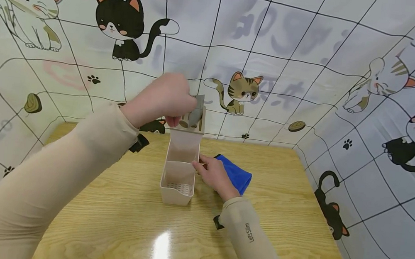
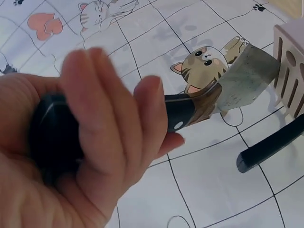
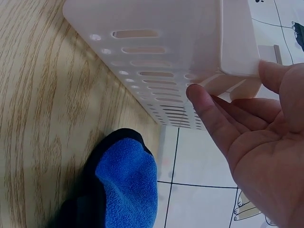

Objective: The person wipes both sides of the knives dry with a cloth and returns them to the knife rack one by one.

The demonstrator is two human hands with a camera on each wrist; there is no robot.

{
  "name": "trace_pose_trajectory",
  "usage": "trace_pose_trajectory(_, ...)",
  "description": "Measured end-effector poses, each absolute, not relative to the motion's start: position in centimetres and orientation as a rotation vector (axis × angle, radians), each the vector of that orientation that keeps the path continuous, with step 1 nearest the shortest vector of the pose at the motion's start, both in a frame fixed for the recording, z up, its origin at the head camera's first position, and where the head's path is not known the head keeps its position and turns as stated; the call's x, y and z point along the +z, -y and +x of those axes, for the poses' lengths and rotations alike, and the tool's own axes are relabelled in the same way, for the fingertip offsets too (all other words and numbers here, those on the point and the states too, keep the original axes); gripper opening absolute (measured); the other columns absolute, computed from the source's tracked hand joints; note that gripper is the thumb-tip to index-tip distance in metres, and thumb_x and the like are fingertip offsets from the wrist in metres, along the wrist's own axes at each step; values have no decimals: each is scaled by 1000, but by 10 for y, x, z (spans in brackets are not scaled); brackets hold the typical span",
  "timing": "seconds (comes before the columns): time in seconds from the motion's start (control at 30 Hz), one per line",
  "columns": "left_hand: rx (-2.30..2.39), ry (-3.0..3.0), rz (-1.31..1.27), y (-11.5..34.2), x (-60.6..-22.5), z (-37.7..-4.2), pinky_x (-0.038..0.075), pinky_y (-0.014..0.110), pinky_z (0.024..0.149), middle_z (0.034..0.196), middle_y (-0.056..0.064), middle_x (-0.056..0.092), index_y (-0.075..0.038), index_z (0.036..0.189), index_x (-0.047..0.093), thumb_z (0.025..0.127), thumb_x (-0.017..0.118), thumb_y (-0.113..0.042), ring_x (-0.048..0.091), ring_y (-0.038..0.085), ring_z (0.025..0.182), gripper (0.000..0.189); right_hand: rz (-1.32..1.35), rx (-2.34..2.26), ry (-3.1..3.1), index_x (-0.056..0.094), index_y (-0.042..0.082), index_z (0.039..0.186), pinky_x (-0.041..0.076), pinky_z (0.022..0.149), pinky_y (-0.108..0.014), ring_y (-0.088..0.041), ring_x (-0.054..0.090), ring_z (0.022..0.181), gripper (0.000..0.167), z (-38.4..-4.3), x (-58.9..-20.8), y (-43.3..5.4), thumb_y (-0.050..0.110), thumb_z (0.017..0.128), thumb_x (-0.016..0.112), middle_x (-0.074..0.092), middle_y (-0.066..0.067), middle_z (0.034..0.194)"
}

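Note:
My left hand [image 1: 165, 96] is raised at the back of a pale plastic knife holder [image 1: 176, 198] and grips a knife. In the left wrist view the curled fingers wrap the knife's black handle [image 2: 178, 113]. Its broad, spotted grey blade [image 2: 247, 78] reaches toward the holder's slotted top [image 2: 290, 64]; whether the tip is inside a slot cannot be told. Another black handle [image 2: 270, 145] sticks out beside the slots. My right hand [image 3: 266, 137] pinches the holder's side at the rim, thumb on top and fingers against the perforated wall [image 3: 185, 33].
A folded blue cloth [image 1: 234, 173] with black edging lies on the wooden table [image 1: 123, 221], right of the holder. Cat-printed sheeting [image 1: 269, 31] rises behind and at both sides of the table. The holder's open front compartments face me.

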State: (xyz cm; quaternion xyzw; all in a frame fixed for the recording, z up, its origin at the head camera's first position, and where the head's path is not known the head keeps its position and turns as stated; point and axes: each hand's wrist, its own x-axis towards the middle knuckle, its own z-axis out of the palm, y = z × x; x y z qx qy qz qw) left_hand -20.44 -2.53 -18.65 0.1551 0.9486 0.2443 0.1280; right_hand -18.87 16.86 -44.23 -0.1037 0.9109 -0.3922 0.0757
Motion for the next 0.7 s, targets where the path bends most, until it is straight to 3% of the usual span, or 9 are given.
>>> trace_pose_trajectory(0.4,734,-2872,417,10,-184,-198,56,32,57,58,8,66,-10,61,54,89,45,-3,70,22,51,30,-329,-1171,-2753,54,11,150,59,83,-37,-21,73,99,47,-188,-444,-169,31,108,57,72,-8,124)
trace_pose_trajectory(0.7,859,-2973,451,3,-191,-201,45,28,47,52,7,63,-10,57,52,86,47,2,68,24,48,32,-323,-1164,-2756,55,12,150,59,83,-38,-22,73,101,46,-187,-443,-168,31,108,57,72,-8,124)
